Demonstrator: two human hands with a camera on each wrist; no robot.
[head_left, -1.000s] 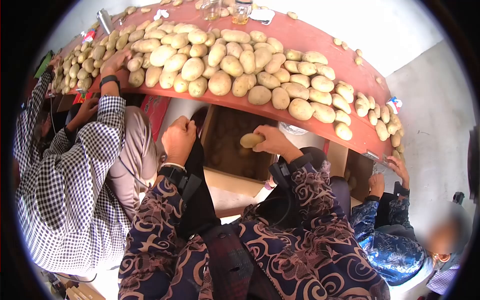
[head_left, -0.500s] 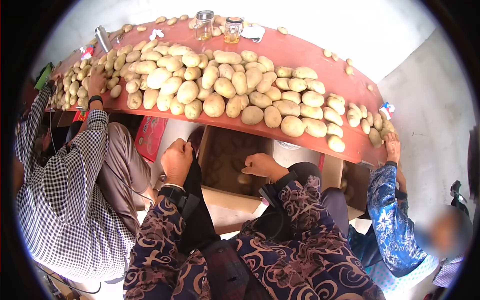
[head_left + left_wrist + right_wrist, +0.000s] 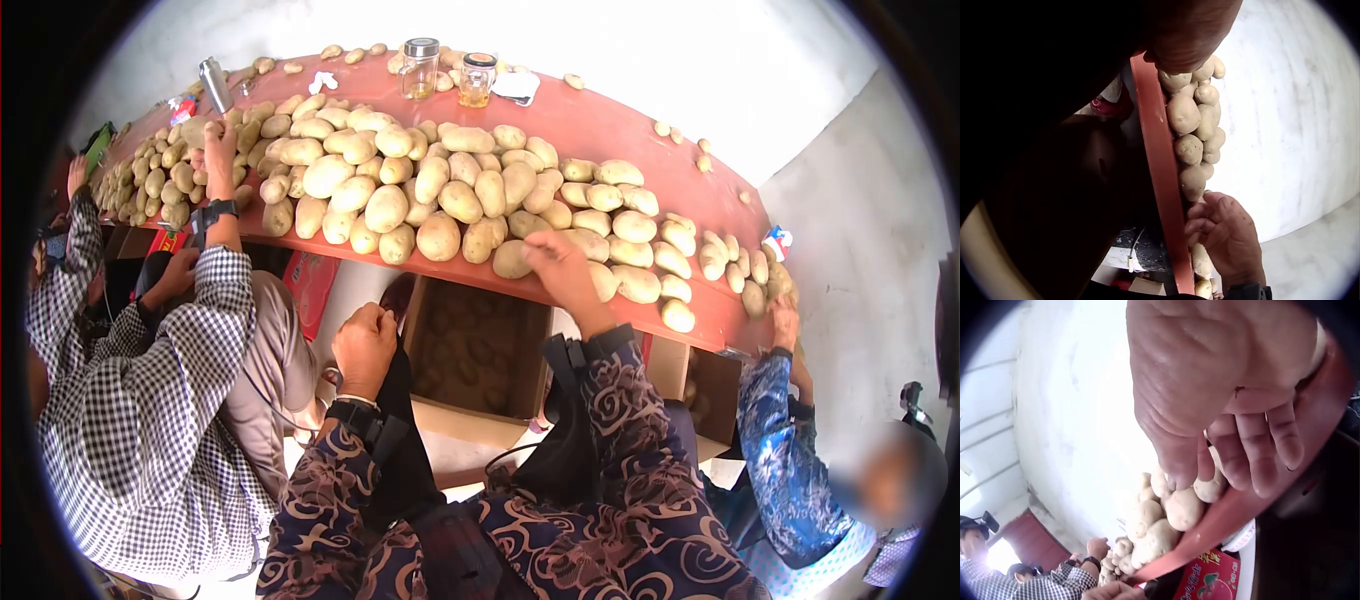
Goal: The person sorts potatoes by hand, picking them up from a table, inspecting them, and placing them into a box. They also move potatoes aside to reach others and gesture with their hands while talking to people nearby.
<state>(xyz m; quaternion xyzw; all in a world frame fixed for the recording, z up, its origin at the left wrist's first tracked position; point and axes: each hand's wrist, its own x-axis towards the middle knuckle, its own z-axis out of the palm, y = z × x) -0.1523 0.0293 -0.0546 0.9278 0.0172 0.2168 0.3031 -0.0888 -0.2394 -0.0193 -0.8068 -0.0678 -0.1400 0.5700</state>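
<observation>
Several potatoes lie heaped along the near edge of a red table. My right hand is over that edge, its fingertips right at a potato. In the right wrist view, the fingers of the right hand are spread and loosely bent, with nothing gripped. My left hand idles near my knee, fingers loosely curled and holding nothing. Below the table edge, a cardboard box stands between my legs with potatoes inside.
Two glass jars and a metal flask stand at the back of the table. A person in a checked shirt handles potatoes on the left. Another in a blue patterned sleeve sits on the right, beside a second box.
The right hand let go of a potato over the box, then rose to the potatoes at the table edge. The left hand stays near the knee.
</observation>
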